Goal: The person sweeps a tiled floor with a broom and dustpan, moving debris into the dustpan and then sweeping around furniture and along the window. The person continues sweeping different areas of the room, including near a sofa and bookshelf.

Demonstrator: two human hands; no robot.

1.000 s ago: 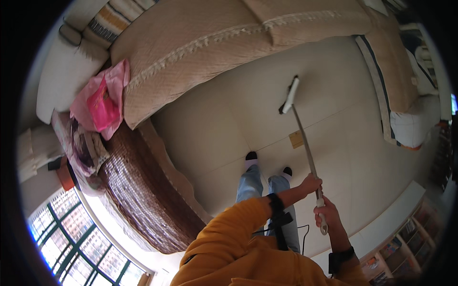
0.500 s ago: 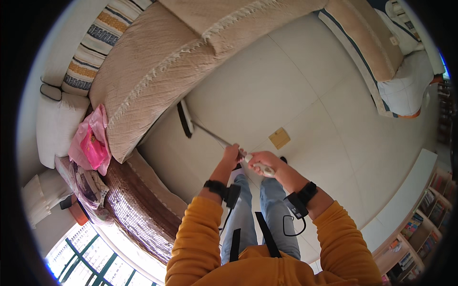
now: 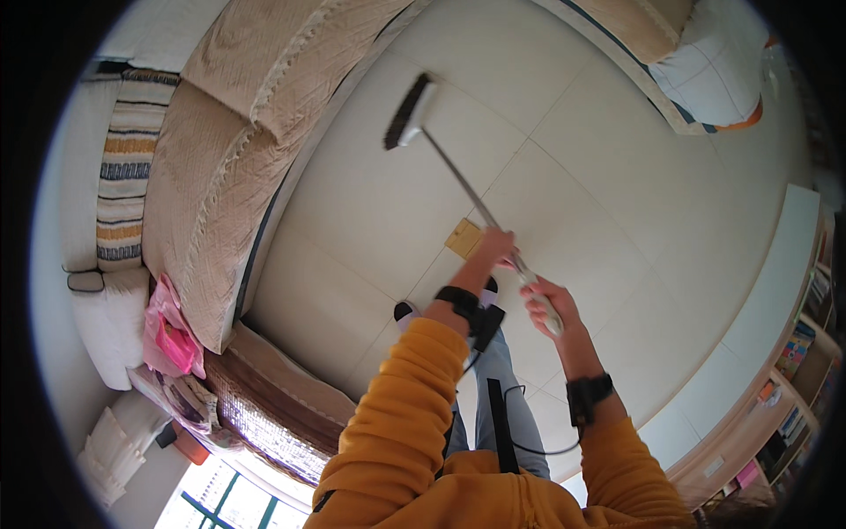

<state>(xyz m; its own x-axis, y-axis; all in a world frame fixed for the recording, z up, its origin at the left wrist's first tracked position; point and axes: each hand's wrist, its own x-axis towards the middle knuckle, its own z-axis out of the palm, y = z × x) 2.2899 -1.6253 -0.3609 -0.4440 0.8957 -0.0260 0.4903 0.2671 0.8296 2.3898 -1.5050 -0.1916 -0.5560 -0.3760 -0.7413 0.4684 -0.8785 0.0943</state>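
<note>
A broom (image 3: pixel 460 179) with a grey stick and a white head edged in dark bristles slants away from me over the pale tiled floor (image 3: pixel 564 194). My left hand (image 3: pixel 498 245) is wrapped round the stick, partly hidden by its own wrist. Nearer to me, my right hand (image 3: pixel 550 307) grips the light-coloured handle end. The bristles hang off the far left side of the broom head (image 3: pixel 411 111); whether they touch the floor I cannot tell. A yellowish-brown square piece (image 3: pixel 463 238) lies on the tiles just left of my left hand.
A sofa with a beige quilted cover (image 3: pixel 211 185) runs along the left, with a pink plastic bag (image 3: pixel 172 331) at its near end. Another covered seat (image 3: pixel 705 66) stands at the far right. Shelves of books (image 3: pixel 789 423) line the right. My feet (image 3: pixel 406 310) are below my hands.
The broom head has come out from beside the sofa's edge and swung away and to the right. Both hands have shifted right with the stick, and my view has turned.
</note>
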